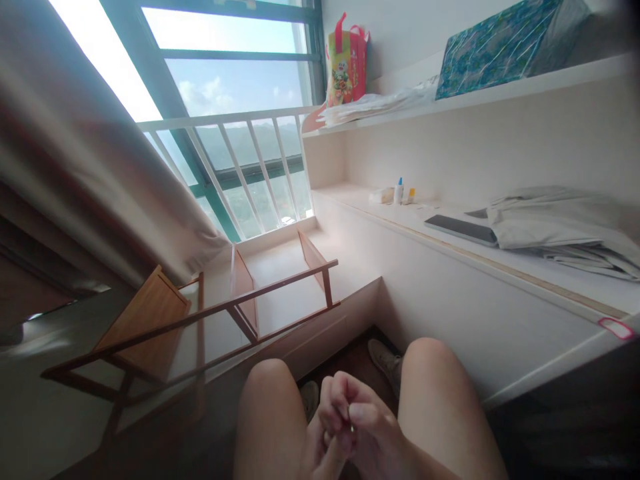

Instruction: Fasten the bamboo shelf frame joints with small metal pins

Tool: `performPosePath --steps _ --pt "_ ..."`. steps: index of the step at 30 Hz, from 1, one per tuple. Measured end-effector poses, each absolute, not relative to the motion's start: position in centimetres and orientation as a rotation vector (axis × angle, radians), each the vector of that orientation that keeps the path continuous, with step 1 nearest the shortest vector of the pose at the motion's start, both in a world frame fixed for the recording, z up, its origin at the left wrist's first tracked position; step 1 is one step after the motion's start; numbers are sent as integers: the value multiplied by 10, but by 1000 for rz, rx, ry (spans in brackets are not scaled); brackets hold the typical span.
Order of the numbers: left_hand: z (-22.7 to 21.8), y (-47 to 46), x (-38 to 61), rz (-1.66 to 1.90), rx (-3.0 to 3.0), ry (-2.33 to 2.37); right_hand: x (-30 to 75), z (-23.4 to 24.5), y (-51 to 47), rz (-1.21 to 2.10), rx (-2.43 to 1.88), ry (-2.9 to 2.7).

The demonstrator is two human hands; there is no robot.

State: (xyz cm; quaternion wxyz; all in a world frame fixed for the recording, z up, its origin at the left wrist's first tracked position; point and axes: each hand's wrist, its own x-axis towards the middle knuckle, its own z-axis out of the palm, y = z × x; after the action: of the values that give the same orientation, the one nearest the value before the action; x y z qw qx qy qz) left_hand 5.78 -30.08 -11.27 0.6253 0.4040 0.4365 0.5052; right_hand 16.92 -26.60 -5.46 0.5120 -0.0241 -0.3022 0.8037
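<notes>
Both hands meet low in the picture between my bare knees. My left hand (327, 430) has its fingers curled against my right hand (373, 433), whose thumb and fingers pinch a tiny thin object that I cannot make out. The two hands touch each other. Below them, on the dark floor, my shoes (385, 363) show.
A white desk ledge (450, 247) runs along the right with a dark tablet (460, 229), folded grey cloth (560, 223) and small bottles (399, 191). A shelf above holds a red bag (346, 63) and a patterned board (495, 47). Wooden racks (210, 320), a curtain (90, 167) and a railed window lie left.
</notes>
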Motion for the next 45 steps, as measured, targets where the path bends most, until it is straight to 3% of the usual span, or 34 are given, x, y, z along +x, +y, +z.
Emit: performPosePath --steps 7,16,24,27,33,40,45 --pt "-85 -274 66 1036 972 755 177 -79 -257 2060 -37 -624" --pt "-52 -246 73 970 928 1225 183 -73 -213 2155 -87 -599" --pt "-26 -169 65 873 1070 1171 187 -56 -137 2194 -1 -734" --pt "-5 -121 45 678 1559 1065 192 -59 -97 1959 -147 -862" --pt "27 -27 30 550 2517 1544 204 -86 -39 1189 -780 -1087" --pt "14 37 41 211 2766 1190 203 -96 -18 885 -969 -1263" --pt "7 57 39 281 2947 1034 199 -95 -11 712 -1045 -1354"
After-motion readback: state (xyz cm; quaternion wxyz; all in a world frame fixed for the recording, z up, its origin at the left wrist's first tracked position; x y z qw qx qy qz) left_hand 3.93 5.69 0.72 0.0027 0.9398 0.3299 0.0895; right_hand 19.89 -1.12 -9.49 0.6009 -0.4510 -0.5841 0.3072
